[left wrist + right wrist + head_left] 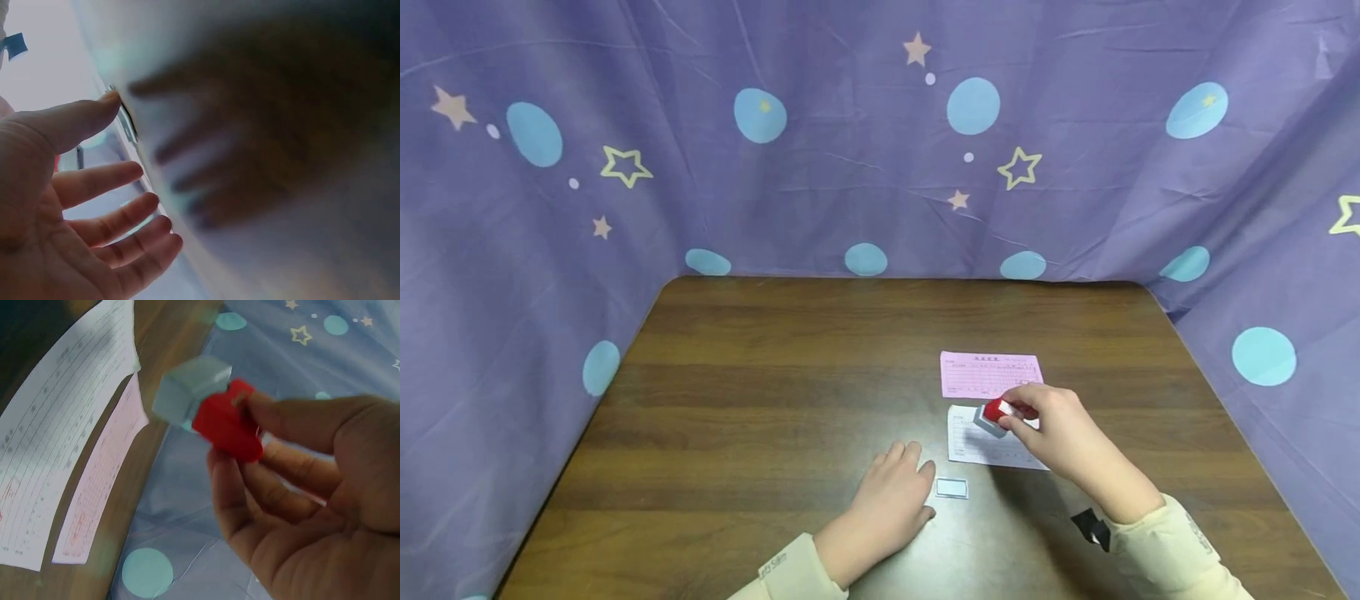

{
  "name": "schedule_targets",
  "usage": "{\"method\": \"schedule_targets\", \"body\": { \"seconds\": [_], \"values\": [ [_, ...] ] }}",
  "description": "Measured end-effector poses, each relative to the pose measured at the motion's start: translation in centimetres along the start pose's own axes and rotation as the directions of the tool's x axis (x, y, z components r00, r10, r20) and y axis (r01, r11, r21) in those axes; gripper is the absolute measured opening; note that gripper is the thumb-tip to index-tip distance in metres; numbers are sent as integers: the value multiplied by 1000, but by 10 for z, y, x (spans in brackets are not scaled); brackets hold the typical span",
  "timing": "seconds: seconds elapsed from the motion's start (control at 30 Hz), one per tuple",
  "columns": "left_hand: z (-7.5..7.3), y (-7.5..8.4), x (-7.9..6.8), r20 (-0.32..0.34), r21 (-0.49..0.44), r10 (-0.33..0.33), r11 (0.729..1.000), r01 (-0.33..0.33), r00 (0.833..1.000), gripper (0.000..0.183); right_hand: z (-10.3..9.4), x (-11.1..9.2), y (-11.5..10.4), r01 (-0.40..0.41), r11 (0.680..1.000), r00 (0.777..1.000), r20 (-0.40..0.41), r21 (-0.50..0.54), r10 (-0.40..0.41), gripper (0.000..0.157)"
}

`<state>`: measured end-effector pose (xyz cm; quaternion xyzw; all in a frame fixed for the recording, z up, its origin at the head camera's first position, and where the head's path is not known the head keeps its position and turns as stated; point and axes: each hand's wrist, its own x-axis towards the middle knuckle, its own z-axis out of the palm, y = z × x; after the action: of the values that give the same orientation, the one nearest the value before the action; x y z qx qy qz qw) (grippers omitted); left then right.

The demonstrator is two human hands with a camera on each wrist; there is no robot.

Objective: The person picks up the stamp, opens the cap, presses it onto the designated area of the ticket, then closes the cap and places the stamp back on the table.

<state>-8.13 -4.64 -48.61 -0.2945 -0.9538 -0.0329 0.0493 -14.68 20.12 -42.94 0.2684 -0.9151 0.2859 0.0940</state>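
Observation:
Between thumb and fingers, my right hand (1063, 429) pinches a stamp with a red handle (226, 422) and a grey, see-through base (190, 390). The stamp (995, 414) is tilted above a white printed form (981, 446), whose right part the hand hides. Just beyond lies a pink printed form (977, 377); some red marks show on the white one in the right wrist view. My left hand (887, 504) rests on the table with its fingers relaxed and spread. Close to its thumb lies a small flat rectangular piece (952, 488) with a pale face; whether they touch, I cannot tell.
The brown wooden table (775, 358) reaches back to a purple curtain (850, 167) with stars and dots, which also hangs along both sides. A small black patch (1090, 528) shows beside the right cuff.

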Motion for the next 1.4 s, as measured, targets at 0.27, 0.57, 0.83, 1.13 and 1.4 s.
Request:
{"method": "schedule_targets", "body": {
  "seconds": [0.27,0.57,0.83,1.13,1.4],
  "values": [
    [4,1,9,-46,-63,23,998,-26,999,30,-3,-3,-7,66,994,996,46,90,-70,19],
    [5,10,19,13,-1,26,1000,-26,1000,25,-6,-1,-9,58,995,997,41,82,-62,19],
    [9,15,23,-5,58,32,998,-31,999,20,-6,-1,-9,34,996,997,61,87,-39,19],
    [-1,2,22,-48,-28,25,999,-26,999,9,-5,-3,-9,37,996,998,53,79,-41,18],
    [-25,-24,19,-49,-242,-64,969,51,997,25,-4,-3,-11,43,993,997,62,113,-50,19]
  ]
}}
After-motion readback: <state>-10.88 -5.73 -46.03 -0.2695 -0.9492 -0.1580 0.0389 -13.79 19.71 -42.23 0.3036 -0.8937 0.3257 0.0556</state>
